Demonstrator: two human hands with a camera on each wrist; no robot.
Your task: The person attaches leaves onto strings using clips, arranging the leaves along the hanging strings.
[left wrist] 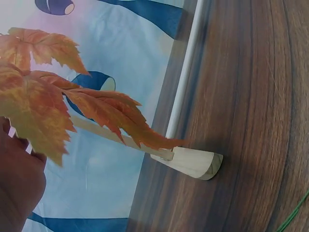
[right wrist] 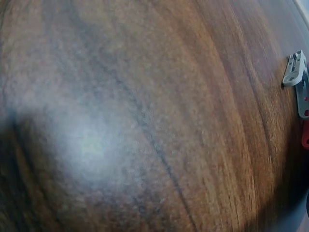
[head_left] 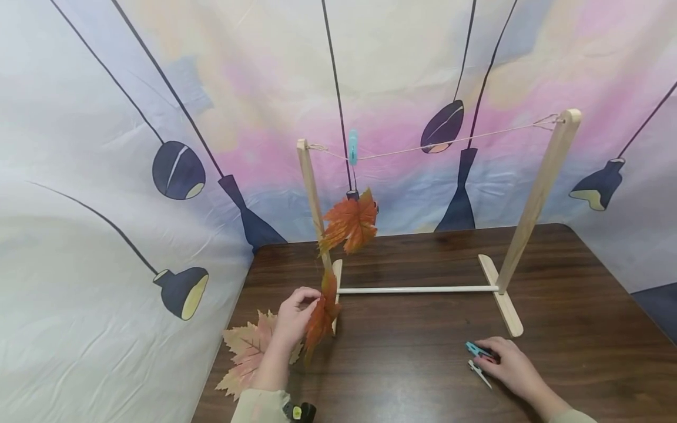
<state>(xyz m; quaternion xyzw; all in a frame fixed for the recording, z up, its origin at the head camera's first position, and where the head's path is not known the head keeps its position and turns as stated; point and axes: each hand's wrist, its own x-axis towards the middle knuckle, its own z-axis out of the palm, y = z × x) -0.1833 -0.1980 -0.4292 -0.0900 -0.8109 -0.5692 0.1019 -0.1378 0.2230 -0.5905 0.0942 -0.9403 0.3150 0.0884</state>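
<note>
Left hand: fingers pinch orange leaf, toward table's left edge. Right hand: at blue clothespin, in from right edge; grip: cannot tell. Advisable: single out one pin; pinch leaf lightly.

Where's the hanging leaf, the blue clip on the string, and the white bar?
Hanging leaf (head_left: pixel 353 221), head view: its middle.
Blue clip on string (head_left: pixel 353 148), head view: its middle.
White bar (head_left: pixel 418 290), head view: midway along it.
</note>
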